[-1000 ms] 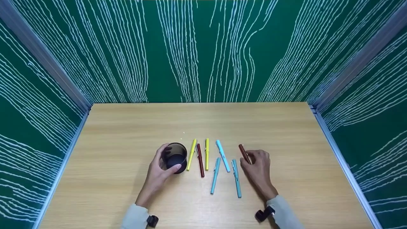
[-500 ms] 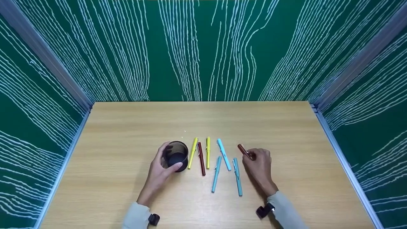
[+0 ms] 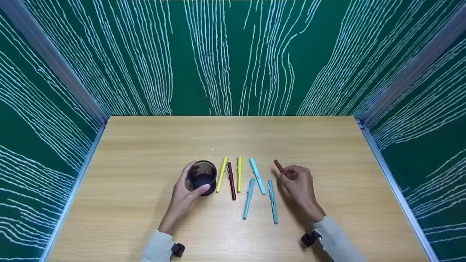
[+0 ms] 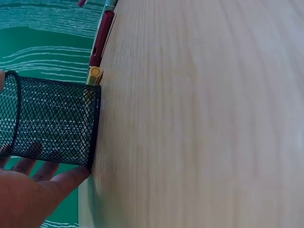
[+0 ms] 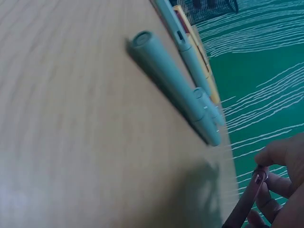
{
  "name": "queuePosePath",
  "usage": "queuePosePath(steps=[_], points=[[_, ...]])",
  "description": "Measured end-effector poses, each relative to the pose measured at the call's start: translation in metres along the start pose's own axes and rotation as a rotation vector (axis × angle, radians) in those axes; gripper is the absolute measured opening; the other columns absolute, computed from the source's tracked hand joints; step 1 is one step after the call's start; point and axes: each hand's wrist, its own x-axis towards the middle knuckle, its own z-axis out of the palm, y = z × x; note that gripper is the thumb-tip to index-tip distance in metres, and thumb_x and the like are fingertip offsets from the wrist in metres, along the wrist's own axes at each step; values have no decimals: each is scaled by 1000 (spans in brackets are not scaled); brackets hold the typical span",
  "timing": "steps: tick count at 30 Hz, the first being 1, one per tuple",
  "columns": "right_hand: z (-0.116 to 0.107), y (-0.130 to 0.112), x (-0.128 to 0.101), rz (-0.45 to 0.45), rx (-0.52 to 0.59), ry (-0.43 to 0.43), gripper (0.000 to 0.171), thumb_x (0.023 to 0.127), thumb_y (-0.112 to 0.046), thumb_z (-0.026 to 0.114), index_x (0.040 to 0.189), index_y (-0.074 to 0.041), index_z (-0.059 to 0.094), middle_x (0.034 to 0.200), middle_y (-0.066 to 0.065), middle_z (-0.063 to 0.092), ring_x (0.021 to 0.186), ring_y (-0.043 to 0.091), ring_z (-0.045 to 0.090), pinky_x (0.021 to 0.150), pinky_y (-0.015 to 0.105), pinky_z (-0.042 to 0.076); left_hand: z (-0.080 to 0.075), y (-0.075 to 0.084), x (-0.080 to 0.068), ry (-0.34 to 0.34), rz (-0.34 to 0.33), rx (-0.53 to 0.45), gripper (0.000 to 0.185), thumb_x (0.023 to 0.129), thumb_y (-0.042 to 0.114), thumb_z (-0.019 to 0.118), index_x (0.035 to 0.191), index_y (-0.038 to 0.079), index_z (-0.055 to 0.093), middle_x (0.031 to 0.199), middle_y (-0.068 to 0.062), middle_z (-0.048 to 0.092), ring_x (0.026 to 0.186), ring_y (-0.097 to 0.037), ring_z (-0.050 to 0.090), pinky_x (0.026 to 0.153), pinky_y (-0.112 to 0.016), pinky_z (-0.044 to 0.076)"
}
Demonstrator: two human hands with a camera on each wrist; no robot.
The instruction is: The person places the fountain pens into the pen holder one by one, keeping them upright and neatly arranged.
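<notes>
My left hand (image 3: 185,193) holds a black mesh pen cup (image 4: 57,118), fingers along its far side and thumb at the near rim. The cup stands upright on the table with its mouth up, and no pens show inside. My right hand (image 3: 301,186) pinches a dark red pen (image 3: 279,166) between thumb and fingertips, over the table to the right; its lower part is hidden by the hand. Between the hands lie two yellow pens (image 3: 221,174), another dark red pen (image 3: 231,181), a light blue pen (image 3: 257,176) and two teal pens (image 3: 272,202).
The wooden table (image 3: 164,138) meets green walls (image 3: 196,91) with white wavy lines at the back and sides. Grey metal edging (image 3: 397,193) runs along both table sides. Tiny white specks lie behind the cup.
My right hand has risen a little and its wrist has shifted right, with the dark red pen tilting in its fingers. My left hand stays on the cup; the head view has shifted slightly.
</notes>
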Motion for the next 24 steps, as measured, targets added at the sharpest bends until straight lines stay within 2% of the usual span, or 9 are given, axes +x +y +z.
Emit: queuePosePath(steps=[5, 8, 13, 21, 24], points=[[-4, -12, 1, -9, 5, -8, 15, 93, -6, 84, 107, -1, 81, 102, 15, 75, 105, 31, 58, 86, 41, 47, -1, 0, 0, 1, 17, 34, 88, 89, 16, 92, 166, 16, 47, 160, -13, 57, 150, -34, 51, 131, -54, 27], [-6, -18, 1, -17, 28, -17, 15, 94, -6, 85, 107, -2, 81, 103, 14, 75, 106, 29, 56, 91, 42, 48, -1, -1, 1, -2, 7, 36, 89, 89, 17, 93, 166, 18, 47, 160, -12, 57, 150, -33, 51, 131, -54, 27], [-4, -29, 2, -41, 60, -23, 14, 95, -5, 84, 107, -2, 81, 105, 14, 75, 110, 32, 56, 102, 49, 46, -1, 0, 0, -11, -2, 7, 91, 90, 15, 92, 167, 17, 45, 161, -14, 56, 148, -35, 53, 129, -56, 33], [-2, -47, 6, -71, 78, -19, 12, 94, -5, 85, 105, -3, 81, 104, 14, 77, 113, 39, 58, 102, 56, 46, -2, -1, -1, 3, 4, 31, 90, 90, 17, 92, 167, 14, 46, 161, -12, 56, 151, -33, 50, 131, -53, 28], [-2, -54, 7, -84, 92, -24, 13, 94, -5, 85, 106, -3, 81, 105, 14, 77, 114, 42, 58, 102, 53, 46, -2, -2, -1, 8, 5, 33, 91, 89, 16, 93, 167, 14, 46, 161, -11, 57, 151, -32, 50, 131, -53, 29]])
